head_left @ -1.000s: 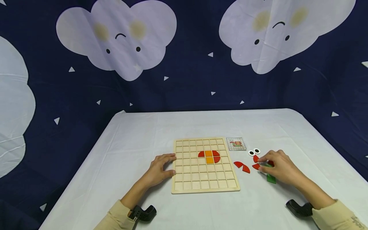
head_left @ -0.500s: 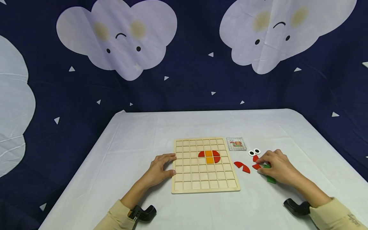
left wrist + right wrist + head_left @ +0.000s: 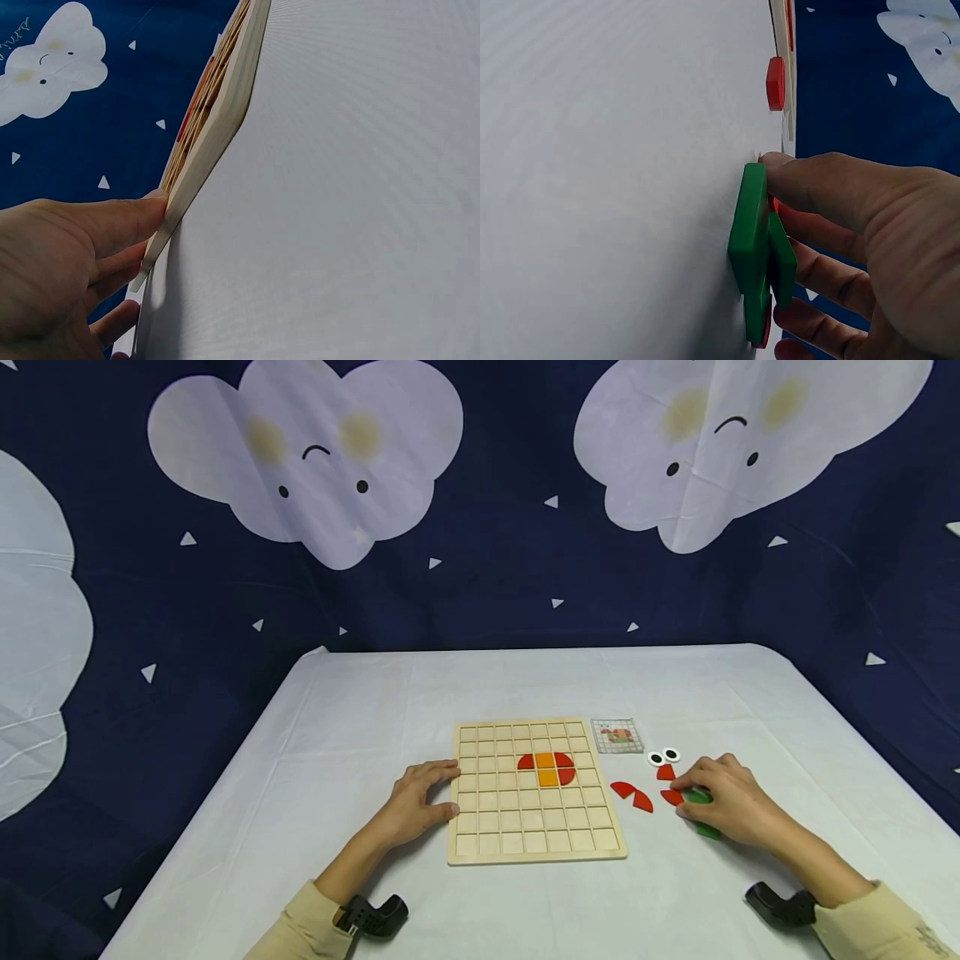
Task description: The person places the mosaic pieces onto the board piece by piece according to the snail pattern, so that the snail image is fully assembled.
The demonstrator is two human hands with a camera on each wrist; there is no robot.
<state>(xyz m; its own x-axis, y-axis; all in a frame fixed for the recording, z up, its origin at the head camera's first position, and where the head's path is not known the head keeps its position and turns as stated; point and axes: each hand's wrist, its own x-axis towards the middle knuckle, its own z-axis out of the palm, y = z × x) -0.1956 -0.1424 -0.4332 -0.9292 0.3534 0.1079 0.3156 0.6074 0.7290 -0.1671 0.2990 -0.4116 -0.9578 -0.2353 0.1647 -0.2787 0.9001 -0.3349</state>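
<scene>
My left hand [image 3: 420,797] rests its fingertips and thumb on the left edge of a wooden grid board [image 3: 510,847], fingers nearly straight. On the board lie two orange squares [image 3: 546,769] and red quarter-circle tiles [image 3: 566,768]. At right, my right hand [image 3: 731,797] is low over loose tiles, thumb and index finger on either side of a red quarter-circle tile [image 3: 671,797]; I cannot tell if they pinch it. Several green tiles [image 3: 750,225] lie under the palm, partly overlapping; one leans at an angle in the right wrist view. The left wrist view shows the thumb [image 3: 127,225] against the board's rim.
A small pattern card [image 3: 617,736] lies by the board's upper right corner. Two white eye discs [image 3: 663,757] and a red tile [image 3: 665,772] sit beyond my right hand. Two red quarter-circles [image 3: 632,796] lie between board and hand. White cloth [image 3: 375,693] covers the table.
My right hand has shifted slightly among the tiles. The red tile below the eye discs has turned, and the green tiles under the hand have shifted. The left hand and board stay still.
</scene>
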